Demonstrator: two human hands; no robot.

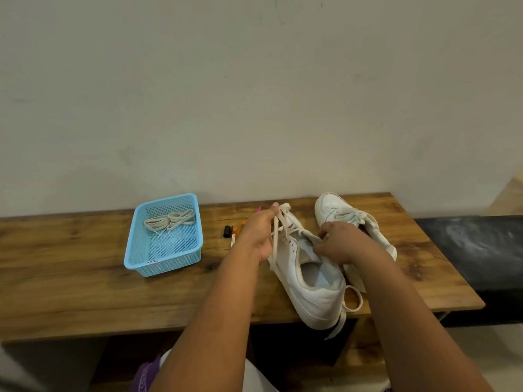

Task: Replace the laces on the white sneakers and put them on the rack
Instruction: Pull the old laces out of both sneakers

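Note:
A white sneaker [311, 295] lies on the wooden table [70, 278] with its heel toward me. My left hand [259, 230] pinches its old lace [278, 230] and holds it up over the toe. My right hand [339, 241] grips the tongue and upper edge of the same sneaker. A loose lace end [352, 299] loops beside the heel. The second white sneaker [336, 210] lies behind my right hand, still laced. Two bundled cream laces [169, 220] rest in a blue plastic basket [135, 247] to the left.
A few small markers with orange and black caps [230, 232] lie between the basket and my left hand. A dark bench surface [475, 250] adjoins the table on the right. A plain wall rises behind the table. No rack is visible.

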